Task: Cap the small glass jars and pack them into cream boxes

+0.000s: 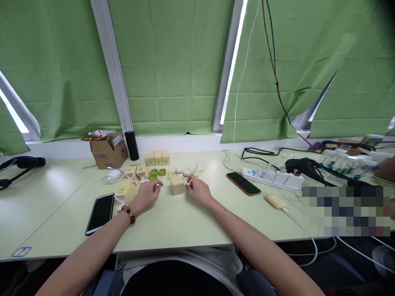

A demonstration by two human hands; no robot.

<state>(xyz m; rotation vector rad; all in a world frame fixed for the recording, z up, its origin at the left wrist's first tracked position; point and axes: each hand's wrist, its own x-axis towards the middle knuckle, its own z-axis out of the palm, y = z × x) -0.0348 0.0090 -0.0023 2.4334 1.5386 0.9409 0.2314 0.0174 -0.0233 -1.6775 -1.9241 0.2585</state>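
Observation:
A small closed beige cardboard box (177, 185) stands on the table in front of me, between my hands. To its left, my left hand (148, 193) has loosely bent fingers with a gap from the box and nothing in them. My right hand (198, 189) is close to the box's right side, fingers bent and apart; whether a fingertip touches the box I cannot tell. Behind the box lie small green trays (157, 172), tiny yellow pieces (169, 176), pinkish cylinders (179, 170) and clear round containers (197, 169). Opened beige boxes (126, 190) lie beside my left hand.
Three closed beige boxes (158, 158) stand at the back. A brown carton (110, 152), black cylinder (131, 145), white charger cable (112, 176) and white-framed phone (100, 213) are left. Right are another phone (243, 183), power strip (271, 179) and beige mouse-like object (275, 201).

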